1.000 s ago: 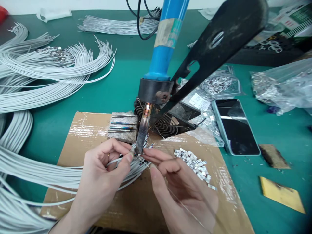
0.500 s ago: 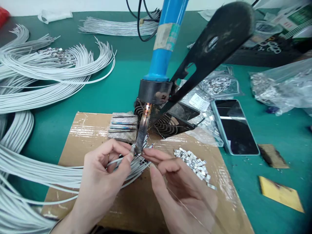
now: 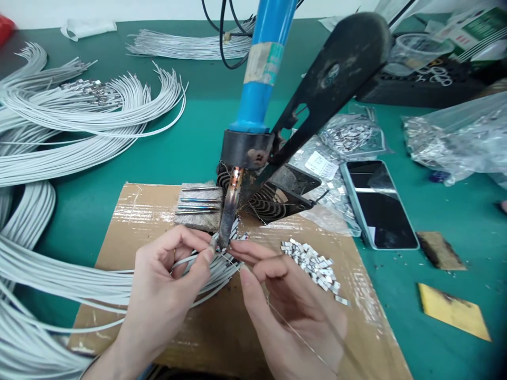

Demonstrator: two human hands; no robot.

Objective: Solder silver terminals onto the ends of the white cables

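Note:
My left hand [image 3: 166, 285] pinches a white cable [image 3: 182, 262] between thumb and forefinger, its end close to the hot tip of a blue soldering iron [image 3: 256, 97]. The iron hangs tip down in a black metal bracket [image 3: 332, 79]. In my right hand [image 3: 293, 311], thumb and fingers are closed on a thin solder wire [image 3: 295, 331] that runs up to the iron's tip. My fingertips hide the exact joint. Behind the hands, more white cables [image 3: 222, 274] fan out on a cardboard sheet [image 3: 130, 216]. Small metal terminals [image 3: 311, 264] lie heaped right of my right hand.
Thick bundles of white cable [image 3: 79, 158] cover the left side. A grey block with metal rods [image 3: 198, 206] and a black fan [image 3: 265, 198] stand behind the tip. Rightward are a phone [image 3: 384, 206], a yellow sponge [image 3: 453, 311] and a plastic bag of terminals [image 3: 443, 137].
The hands keep almost the same place at the iron's tip. The view has shifted slightly, so the iron, bracket and phone appear a little further left.

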